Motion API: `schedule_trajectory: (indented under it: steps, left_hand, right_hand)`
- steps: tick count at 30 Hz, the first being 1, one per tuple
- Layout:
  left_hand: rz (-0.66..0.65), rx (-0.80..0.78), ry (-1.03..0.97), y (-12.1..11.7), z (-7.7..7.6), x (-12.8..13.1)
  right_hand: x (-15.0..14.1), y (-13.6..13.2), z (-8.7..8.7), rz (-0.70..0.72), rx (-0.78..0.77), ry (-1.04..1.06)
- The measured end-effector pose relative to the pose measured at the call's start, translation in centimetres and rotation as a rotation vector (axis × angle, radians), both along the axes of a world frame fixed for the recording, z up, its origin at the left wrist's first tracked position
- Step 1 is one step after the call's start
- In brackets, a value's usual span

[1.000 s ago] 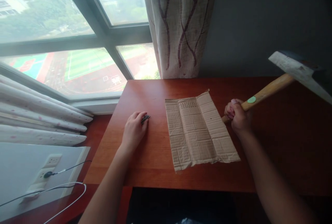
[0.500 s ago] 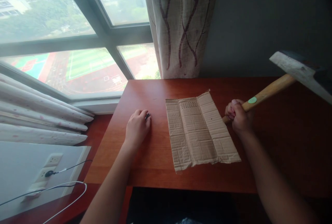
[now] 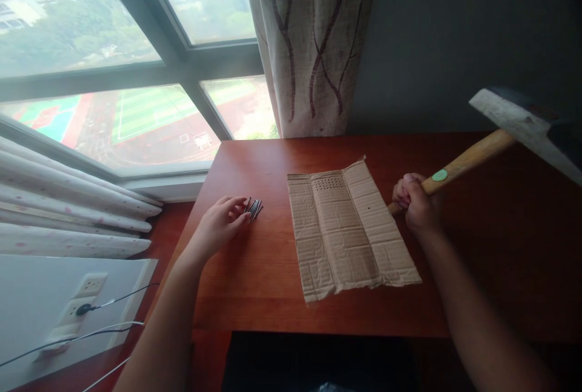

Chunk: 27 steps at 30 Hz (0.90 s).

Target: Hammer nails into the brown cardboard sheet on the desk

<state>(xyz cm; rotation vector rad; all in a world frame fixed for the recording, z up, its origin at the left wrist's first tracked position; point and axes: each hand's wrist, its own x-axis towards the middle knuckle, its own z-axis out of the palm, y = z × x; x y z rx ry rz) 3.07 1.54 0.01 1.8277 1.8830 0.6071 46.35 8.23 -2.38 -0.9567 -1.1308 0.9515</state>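
My right hand [image 3: 417, 203] is closed round the lower part of a hammer's wooden handle. The hammer [image 3: 466, 160] is raised to the right, its metal head [image 3: 521, 116] up and away from me, and a green sticker marks the handle. On the left of the table, my left hand [image 3: 222, 222] has thumb and forefinger bent about a thin dark nail [image 3: 247, 204] at their tips. Right beside those fingertips lies a small pile of nails [image 3: 256, 209]. Between my hands is a creased cardboard sheet [image 3: 345, 228], with rows of small holes near its far edge.
The reddish wooden table [image 3: 245, 295] reaches to a dark wall [image 3: 431, 46] and a patterned curtain [image 3: 313, 40]. A window [image 3: 150, 125] lies to the left. Below it, a socket panel [image 3: 82, 301] has a black plug [image 3: 84, 309] and cables.
My left hand has drawn back leftward from over the nails, uncovering the pile, with one nail at its fingertips. My right hand holds the hammer much as before. The view has shifted slightly.
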Motion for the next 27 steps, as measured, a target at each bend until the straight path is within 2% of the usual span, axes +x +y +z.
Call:
schedule_trajectory:
  steps: [5, 16, 27]
  left_hand:
    - [0.053, 0.040, 0.050, 0.4, -0.5, 0.1]
    - [0.032, 0.052, 0.094, 0.3, -0.3, 1.1]
    - [0.053, 0.074, 0.141, 0.1, -0.8, 1.6]
  right_hand:
    - [0.0, 0.0, -0.1, -0.010, 0.000, -0.007]
    - [0.1, 0.0, -0.2, -0.008, 0.009, -0.012]
    - [0.2, 0.0, -0.1, -0.008, 0.004, -0.037]
